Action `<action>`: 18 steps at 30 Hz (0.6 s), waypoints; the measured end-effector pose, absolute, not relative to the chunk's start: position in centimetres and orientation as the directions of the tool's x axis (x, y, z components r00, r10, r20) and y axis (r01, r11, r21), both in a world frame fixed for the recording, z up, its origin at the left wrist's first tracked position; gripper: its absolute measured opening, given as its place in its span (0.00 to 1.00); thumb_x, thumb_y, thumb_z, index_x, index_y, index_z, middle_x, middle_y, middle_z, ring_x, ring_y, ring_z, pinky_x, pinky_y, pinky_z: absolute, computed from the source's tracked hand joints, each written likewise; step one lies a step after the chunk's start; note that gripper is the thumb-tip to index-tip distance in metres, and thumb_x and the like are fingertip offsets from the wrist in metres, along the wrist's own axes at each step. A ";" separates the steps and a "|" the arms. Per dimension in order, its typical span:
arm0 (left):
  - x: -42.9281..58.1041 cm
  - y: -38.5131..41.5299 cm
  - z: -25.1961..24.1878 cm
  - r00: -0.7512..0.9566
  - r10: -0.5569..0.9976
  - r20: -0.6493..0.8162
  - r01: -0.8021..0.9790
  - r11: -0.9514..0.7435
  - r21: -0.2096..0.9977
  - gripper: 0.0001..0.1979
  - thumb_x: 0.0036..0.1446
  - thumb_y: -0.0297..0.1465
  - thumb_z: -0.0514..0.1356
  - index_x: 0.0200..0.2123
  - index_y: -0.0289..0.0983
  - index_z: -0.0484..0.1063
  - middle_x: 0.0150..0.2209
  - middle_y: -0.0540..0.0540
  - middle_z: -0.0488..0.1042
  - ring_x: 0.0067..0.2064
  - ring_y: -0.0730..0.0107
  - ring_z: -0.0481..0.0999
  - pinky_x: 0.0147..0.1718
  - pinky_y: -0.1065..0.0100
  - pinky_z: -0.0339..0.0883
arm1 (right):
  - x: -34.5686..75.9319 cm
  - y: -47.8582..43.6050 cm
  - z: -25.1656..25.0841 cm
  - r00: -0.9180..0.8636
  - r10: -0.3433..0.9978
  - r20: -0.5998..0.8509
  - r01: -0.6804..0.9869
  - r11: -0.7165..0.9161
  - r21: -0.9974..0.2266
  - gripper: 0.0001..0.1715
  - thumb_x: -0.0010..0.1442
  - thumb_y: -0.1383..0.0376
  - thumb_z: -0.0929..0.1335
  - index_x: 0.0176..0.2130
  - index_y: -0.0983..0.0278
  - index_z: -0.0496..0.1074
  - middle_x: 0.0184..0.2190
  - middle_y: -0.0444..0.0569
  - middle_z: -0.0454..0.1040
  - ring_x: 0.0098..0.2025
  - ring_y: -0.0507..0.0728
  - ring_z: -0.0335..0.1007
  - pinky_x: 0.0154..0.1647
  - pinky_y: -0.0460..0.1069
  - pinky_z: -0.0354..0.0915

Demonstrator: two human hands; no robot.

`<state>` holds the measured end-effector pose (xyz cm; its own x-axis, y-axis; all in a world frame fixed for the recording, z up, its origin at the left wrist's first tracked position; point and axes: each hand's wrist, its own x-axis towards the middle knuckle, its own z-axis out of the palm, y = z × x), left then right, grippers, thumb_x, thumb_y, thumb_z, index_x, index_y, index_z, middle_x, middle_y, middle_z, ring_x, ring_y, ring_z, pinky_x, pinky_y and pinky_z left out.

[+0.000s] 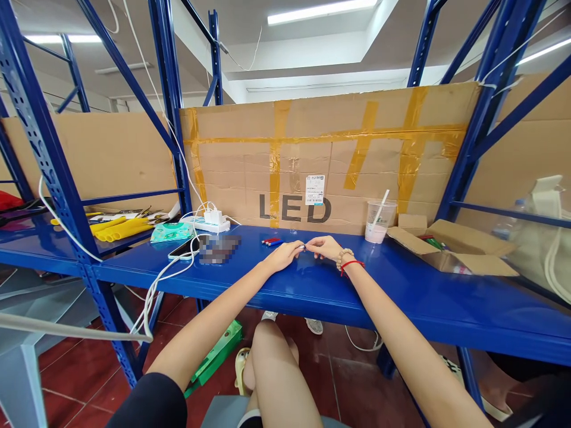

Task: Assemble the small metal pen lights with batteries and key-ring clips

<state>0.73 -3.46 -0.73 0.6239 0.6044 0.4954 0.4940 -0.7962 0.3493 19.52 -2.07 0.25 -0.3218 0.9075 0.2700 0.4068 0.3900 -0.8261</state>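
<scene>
My left hand (285, 254) and my right hand (325, 246) meet over the blue shelf top (401, 291), fingertips pinched together on a tiny metallic part (304, 246) that I cannot make out. Both hands rest low, near the surface. My right wrist wears a bead bracelet and a red string (348, 261). Just behind the hands lie a few small red and blue pieces (270, 241).
A taped cardboard sheet marked LED (312, 172) backs the shelf. A plastic cup with a straw (379, 221) and an open cardboard box (441, 245) stand at the right. A phone (187, 247), power strip (206, 223), wipes pack (171, 232) and yellow tubes (119, 228) lie left.
</scene>
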 end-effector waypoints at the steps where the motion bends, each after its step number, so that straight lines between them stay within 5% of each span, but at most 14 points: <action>1: 0.7 -3.5 -0.7 0.627 0.598 0.499 0.496 -0.801 0.335 0.14 0.63 0.35 0.42 0.36 0.36 0.64 0.27 0.51 0.68 0.30 0.73 0.69 0.33 0.73 0.61 | 19.5 -2.2 0.3 -0.320 0.906 0.275 0.421 0.397 -0.816 0.21 0.43 0.52 0.71 0.32 0.67 0.75 0.26 0.47 0.73 0.19 0.46 0.61 0.15 0.41 0.56; 11: 0.9 -3.8 -0.7 0.641 0.603 0.475 0.601 -0.779 0.178 0.11 0.61 0.31 0.46 0.42 0.37 0.66 0.36 0.46 0.74 0.37 0.67 0.74 0.37 0.71 0.64 | 19.4 -3.5 1.4 -0.321 0.895 0.311 0.536 0.442 -0.719 0.19 0.40 0.53 0.72 0.25 0.68 0.76 0.19 0.46 0.72 0.18 0.47 0.60 0.20 0.44 0.59; 18: 0.9 -4.4 -0.4 0.603 0.639 0.478 0.624 -0.751 0.216 0.13 0.60 0.31 0.50 0.48 0.39 0.63 0.39 0.47 0.75 0.40 0.64 0.75 0.35 0.71 0.65 | 19.5 -3.1 1.1 -0.272 0.946 0.175 0.575 0.306 -0.759 0.27 0.35 0.49 0.73 0.30 0.66 0.77 0.13 0.42 0.67 0.15 0.46 0.55 0.14 0.42 0.53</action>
<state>0.94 -4.38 -0.44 0.6031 0.6387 0.4779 0.6242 -0.7509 0.2158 19.48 -3.10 1.10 -0.2723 0.9462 0.1746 0.5753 0.3056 -0.7587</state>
